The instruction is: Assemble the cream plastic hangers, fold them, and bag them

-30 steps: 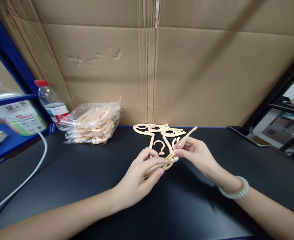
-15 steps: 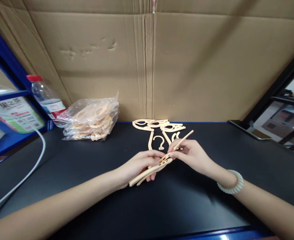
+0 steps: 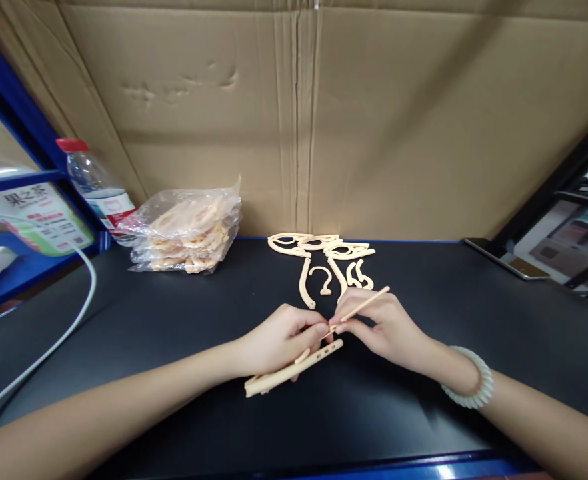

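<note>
My left hand (image 3: pixel 279 343) is closed around a cream plastic hanger piece (image 3: pixel 307 365) with slots near its right end. Part of it is hidden under my palm. My right hand (image 3: pixel 387 327) pinches a thin cream hanger part (image 3: pixel 367 305), whose free end points up and right. The fingertips of both hands nearly meet, and the thin part's lower end sits between them, where any joint is too small to make out. Beyond my hands lie a loose hanger hook (image 3: pixel 327 283), a curved hanger arm (image 3: pixel 305 283) and small curved pieces (image 3: pixel 359 275).
Folded hangers (image 3: pixel 294 245) lie at the back of the black table (image 3: pixel 214 427). A clear bag of cream parts (image 3: pixel 189 230) and a red-capped bottle (image 3: pixel 105 193) stand left, near a white cable (image 3: pixel 81 307). A phone-like dark slab (image 3: pixel 504 259) lies back right, before cardboard (image 3: pixel 414 120).
The slotted hanger piece has swung lower, away from my right fingertips. My fingertips have come closer together around the thin part's lower end. The whole view has shifted slightly.
</note>
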`<action>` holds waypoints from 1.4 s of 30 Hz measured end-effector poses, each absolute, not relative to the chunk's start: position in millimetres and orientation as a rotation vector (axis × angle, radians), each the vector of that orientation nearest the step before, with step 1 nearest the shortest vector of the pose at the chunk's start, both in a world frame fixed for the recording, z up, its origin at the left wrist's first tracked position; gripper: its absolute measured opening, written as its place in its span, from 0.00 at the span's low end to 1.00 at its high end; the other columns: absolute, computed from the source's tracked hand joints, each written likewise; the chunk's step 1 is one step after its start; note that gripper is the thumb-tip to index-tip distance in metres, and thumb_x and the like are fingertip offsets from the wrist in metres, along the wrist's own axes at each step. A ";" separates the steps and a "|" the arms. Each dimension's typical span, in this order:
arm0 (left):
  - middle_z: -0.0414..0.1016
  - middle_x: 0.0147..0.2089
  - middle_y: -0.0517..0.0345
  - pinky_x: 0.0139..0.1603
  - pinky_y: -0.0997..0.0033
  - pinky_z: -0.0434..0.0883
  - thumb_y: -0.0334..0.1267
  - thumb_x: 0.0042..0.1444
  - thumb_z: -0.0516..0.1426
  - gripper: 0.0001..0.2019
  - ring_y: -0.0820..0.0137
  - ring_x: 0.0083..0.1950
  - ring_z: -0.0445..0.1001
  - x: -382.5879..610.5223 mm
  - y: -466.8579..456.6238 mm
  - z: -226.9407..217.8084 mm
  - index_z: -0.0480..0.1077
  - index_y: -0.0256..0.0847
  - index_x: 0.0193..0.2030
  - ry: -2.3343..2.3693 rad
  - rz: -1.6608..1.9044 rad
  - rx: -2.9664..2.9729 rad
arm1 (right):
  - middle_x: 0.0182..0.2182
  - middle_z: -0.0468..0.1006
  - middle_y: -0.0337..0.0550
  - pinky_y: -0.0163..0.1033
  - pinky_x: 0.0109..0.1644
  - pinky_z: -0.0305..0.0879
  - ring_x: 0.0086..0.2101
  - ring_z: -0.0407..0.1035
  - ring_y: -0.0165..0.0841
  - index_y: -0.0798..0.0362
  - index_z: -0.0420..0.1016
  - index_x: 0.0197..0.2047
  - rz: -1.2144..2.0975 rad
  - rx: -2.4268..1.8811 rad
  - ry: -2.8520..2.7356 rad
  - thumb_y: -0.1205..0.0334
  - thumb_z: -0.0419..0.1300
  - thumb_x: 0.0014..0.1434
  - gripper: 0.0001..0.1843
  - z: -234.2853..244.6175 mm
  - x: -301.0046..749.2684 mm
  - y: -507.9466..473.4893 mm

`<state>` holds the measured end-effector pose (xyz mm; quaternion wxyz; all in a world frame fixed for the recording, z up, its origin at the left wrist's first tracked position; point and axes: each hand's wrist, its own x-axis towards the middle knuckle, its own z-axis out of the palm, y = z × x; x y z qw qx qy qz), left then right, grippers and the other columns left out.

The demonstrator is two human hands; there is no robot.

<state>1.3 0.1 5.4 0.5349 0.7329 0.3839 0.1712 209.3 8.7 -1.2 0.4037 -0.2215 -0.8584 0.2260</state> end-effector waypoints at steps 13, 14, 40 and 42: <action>0.69 0.21 0.63 0.20 0.82 0.63 0.45 0.66 0.46 0.19 0.78 0.18 0.68 1.1 2.4 6.7 0.69 0.36 0.31 0.878 0.398 1.944 | 0.29 0.73 0.43 0.39 0.35 0.65 0.31 0.65 0.32 0.53 0.73 0.35 0.224 -0.408 -2.363 0.72 0.48 0.68 0.15 -7.3 213.9 7.9; 0.69 0.22 0.63 0.19 0.82 0.63 0.47 0.66 0.46 0.19 0.78 0.18 0.68 0.2 2.9 6.0 0.69 0.36 0.33 0.865 0.376 1.895 | 0.30 0.74 0.43 0.39 0.36 0.66 0.31 0.66 0.33 0.53 0.73 0.35 0.217 -0.361 -2.358 0.72 0.49 0.68 0.14 -6.8 213.8 7.7; 0.77 0.32 0.54 0.39 0.71 0.75 0.20 0.51 0.59 0.08 0.69 0.35 0.78 -1.7 23.6 -3.8 0.74 0.35 0.34 0.625 0.875 0.749 | 0.21 0.75 0.37 0.33 0.32 0.62 0.27 0.72 0.34 0.59 0.71 0.52 0.359 -1.793 -2.027 0.71 0.56 0.60 0.16 -5.4 278.2 78.7; 0.77 0.33 0.55 0.40 0.71 0.75 0.20 0.49 0.60 0.08 0.69 0.36 0.78 -1.0 23.0 -3.1 0.74 0.35 0.33 0.607 0.886 0.724 | 0.25 0.77 0.40 0.34 0.34 0.62 0.29 0.72 0.35 0.58 0.72 0.49 0.317 -1.809 -2.084 0.71 0.55 0.60 0.14 -7.0 279.5 78.9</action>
